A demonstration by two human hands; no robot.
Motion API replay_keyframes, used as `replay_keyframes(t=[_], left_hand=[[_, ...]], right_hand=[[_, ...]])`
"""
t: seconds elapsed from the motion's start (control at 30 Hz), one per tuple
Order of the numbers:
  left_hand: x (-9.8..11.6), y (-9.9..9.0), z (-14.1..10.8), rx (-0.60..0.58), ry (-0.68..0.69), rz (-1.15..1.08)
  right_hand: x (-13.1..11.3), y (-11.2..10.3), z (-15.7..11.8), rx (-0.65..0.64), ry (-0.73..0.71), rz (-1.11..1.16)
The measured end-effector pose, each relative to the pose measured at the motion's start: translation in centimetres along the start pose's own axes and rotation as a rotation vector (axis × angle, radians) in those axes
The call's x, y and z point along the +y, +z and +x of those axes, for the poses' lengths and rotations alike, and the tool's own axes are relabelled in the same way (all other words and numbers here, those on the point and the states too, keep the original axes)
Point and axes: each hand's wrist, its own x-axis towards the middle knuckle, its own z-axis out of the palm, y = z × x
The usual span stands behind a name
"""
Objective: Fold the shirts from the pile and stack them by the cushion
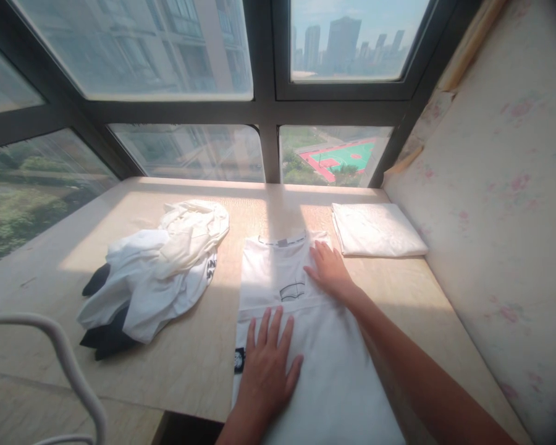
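Observation:
A white T-shirt (324, 364) lies spread lengthwise on the wooden surface, its collar toward the window and its sides folded in. A small outlined print shows on its chest, and a black patch sits at its left edge. My left hand (269, 358) rests flat on the left part of the shirt, below the print, fingers spread. Near the collar on the right, my right hand (328, 267) lies flat on the shirt with its fingers apart. The lower end of the shirt runs out of view at the bottom.
A loose heap of white and black clothes (152, 272) lies to the left. At the back right is a folded white cloth (377, 228). A curved white tube (69, 364) stands at the lower left. Windows (264, 111) close off the back, and a flowered wall (495, 204) the right.

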Motion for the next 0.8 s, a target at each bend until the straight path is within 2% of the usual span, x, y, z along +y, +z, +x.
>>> replay_keyframes(t=[0.1,0.27,0.33,0.43,0.5,0.57,0.67,0.8], left_hand=[[0.0,0.0,0.0,-0.012,-0.001,0.013],[0.0,-0.1,0.2,-0.01,0.006,0.019],[0.0,-0.2,0.2,-0.008,0.005,0.011],[0.0,-0.2,0.2,-0.004,-0.001,0.0],[0.0,-0.1,0.2,-0.004,-0.007,-0.002],[0.0,-0.1,0.3,0.001,-0.004,0.001],[0.0,-0.2,0.4,0.018,0.0,0.006],[0.2,-1.4,-0.6,0.089,0.022,-0.002]], right_hand=[[-0.3,-1.0,-1.3,0.053,-0.038,0.036],[0.0,-2.9,-5.2,0.273,-0.06,0.218],[-0.1,-2.7,-7.4,0.285,-0.134,0.261],[0.0,-1.2,-10.2,0.236,-0.209,0.237],[0.1,-0.1,-11.3,0.259,-0.134,0.204],[0.3,0.5,-12.0,0.343,-0.023,0.195],[-0.1,0.2,-13.2,0.44,0.025,0.222],[-1.6,-1.4,-16.8,0.405,-0.102,0.269]])
